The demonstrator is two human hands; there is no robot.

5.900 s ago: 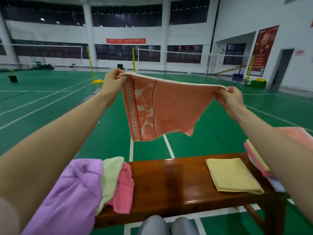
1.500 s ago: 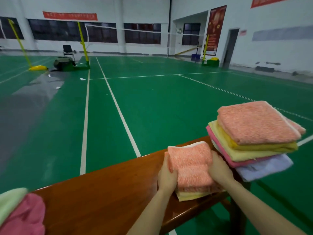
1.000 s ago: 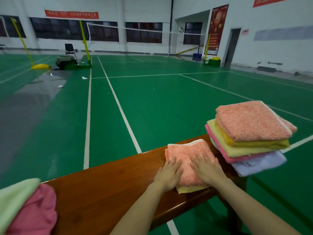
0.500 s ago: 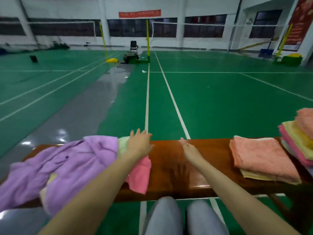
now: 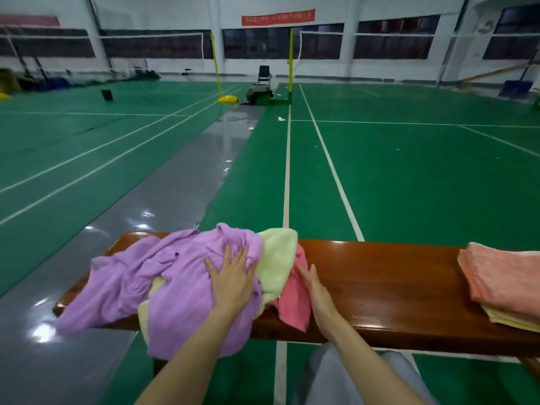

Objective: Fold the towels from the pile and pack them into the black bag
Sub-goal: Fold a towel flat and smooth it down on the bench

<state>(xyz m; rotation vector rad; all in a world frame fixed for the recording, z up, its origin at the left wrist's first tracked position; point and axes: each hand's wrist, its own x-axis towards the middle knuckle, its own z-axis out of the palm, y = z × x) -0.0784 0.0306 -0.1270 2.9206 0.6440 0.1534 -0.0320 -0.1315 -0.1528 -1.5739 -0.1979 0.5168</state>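
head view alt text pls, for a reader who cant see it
A person's left hand lies flat on a crumpled purple towel piled with pale green and pink towels on a glossy brown wooden bench. The right hand touches the pink one; folded orange towels sit far right.

A glossy wooden bench (image 5: 380, 276) carries a rumpled towel pile (image 5: 163, 282) and folded towels (image 5: 505, 285).

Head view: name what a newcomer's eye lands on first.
A crumpled purple towel sprawls over the left end of the wooden bench, the left hand flat on it. Pale green and pink towels lie beside it; a folded orange towel sits far right.
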